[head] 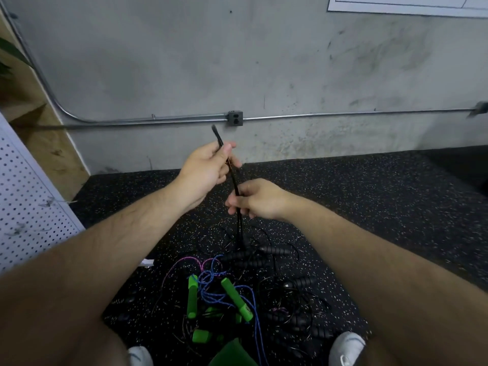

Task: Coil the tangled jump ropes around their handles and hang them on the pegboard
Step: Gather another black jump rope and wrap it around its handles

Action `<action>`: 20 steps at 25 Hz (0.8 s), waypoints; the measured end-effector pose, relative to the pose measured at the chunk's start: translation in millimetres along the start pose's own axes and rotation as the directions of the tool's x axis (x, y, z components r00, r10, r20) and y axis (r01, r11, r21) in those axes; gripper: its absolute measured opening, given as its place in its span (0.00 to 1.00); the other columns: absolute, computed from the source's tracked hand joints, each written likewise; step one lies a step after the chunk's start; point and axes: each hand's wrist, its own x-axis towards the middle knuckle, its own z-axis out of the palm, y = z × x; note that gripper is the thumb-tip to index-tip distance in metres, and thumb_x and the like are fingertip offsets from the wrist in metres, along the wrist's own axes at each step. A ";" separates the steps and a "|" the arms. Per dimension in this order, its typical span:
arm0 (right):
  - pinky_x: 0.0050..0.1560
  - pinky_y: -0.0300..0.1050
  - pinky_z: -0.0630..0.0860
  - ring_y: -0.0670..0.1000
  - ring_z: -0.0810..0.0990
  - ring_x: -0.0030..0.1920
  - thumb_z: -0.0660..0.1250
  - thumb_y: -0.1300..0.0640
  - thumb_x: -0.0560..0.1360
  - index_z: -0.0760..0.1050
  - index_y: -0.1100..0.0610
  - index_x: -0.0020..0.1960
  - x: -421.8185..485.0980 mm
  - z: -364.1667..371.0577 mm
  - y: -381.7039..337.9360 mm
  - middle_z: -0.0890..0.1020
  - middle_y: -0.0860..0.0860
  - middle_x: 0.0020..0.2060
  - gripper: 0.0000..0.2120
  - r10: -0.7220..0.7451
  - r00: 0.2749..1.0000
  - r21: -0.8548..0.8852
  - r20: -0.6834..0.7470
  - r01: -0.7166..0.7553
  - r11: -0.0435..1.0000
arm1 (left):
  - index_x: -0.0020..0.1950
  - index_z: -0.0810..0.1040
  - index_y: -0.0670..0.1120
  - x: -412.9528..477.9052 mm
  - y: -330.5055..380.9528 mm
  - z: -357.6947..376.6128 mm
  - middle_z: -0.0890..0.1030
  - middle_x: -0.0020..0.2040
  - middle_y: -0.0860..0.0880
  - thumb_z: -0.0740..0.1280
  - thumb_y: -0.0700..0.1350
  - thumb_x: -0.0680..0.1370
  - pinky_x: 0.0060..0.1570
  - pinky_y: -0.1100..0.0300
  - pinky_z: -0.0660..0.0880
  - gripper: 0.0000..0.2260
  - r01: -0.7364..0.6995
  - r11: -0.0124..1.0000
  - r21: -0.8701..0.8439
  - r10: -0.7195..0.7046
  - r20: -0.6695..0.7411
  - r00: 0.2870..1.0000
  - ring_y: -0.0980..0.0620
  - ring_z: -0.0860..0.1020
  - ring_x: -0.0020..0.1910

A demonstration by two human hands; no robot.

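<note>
Shoes: two pale toes, left [140, 356] and right [347, 347], at the near edge, on the speckled black floor [383, 207]

Rope pile: between and just beyond the shoes, on the floor. Contents: green handles [236, 299], some upright-leaning, some flat; blue rope [211, 289] looped among them; pink rope [182, 260] arcing at the pile's left; black ribbed handles [274, 250] at its far and right sides; thin black cords tangled throughout

Black rope [233, 178]: rises from the far part of the pile, taut and near vertical, held by both hands above the floor; the strand looks doubled

Right hand [260, 199]: lower of the two; fingers [235, 207] curled together, pinching the black rope against the thumb

Left hand [206, 167]: higher and just beyond; fingers curled round the same rope, thumb pressed along it; a short end of the rope sticks out above the fist

Pegboard [26, 194]: white, perforated, far left, well apart from both hands; small hooks on its face

Wall: grey concrete; metal conduit [343, 114] running along it, with an outlet box [235, 118] directly beyond the left hand
</note>
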 end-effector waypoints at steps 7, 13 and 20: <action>0.34 0.38 0.73 0.41 0.74 0.28 0.66 0.55 0.81 0.82 0.57 0.52 9.5 -22.6 -19.7 0.86 0.49 0.40 0.08 -0.050 0.919 0.249 -0.391 0.158 0.956 | 0.66 0.77 0.50 -18.8 -33.8 -16.6 0.81 0.42 0.52 0.65 0.45 0.83 0.33 0.61 0.69 0.12 0.130 0.895 0.427 -0.293 0.342 0.893 0.58 0.73 0.33; 0.34 0.38 0.73 0.45 0.73 0.32 0.64 0.60 0.82 0.81 0.62 0.56 11.7 -20.5 -30.3 0.86 0.53 0.43 0.09 -0.028 0.911 0.474 -0.411 0.240 0.847 | 0.53 0.80 0.53 -15.8 -22.8 -3.2 0.80 0.33 0.57 0.63 0.45 0.84 0.33 0.62 0.71 0.07 -0.005 0.877 0.481 -0.153 0.288 0.945 0.61 0.72 0.28; 0.42 0.39 0.72 0.45 0.81 0.43 0.71 0.53 0.78 0.82 0.51 0.54 3.1 -7.6 -8.1 0.84 0.45 0.44 0.06 -0.034 0.995 -0.111 -0.093 0.024 0.994 | 0.51 0.80 0.46 1.0 -3.5 -2.6 0.82 0.40 0.54 0.59 0.44 0.86 0.32 0.64 0.69 0.10 -0.023 0.988 0.154 0.023 0.001 1.000 0.60 0.72 0.30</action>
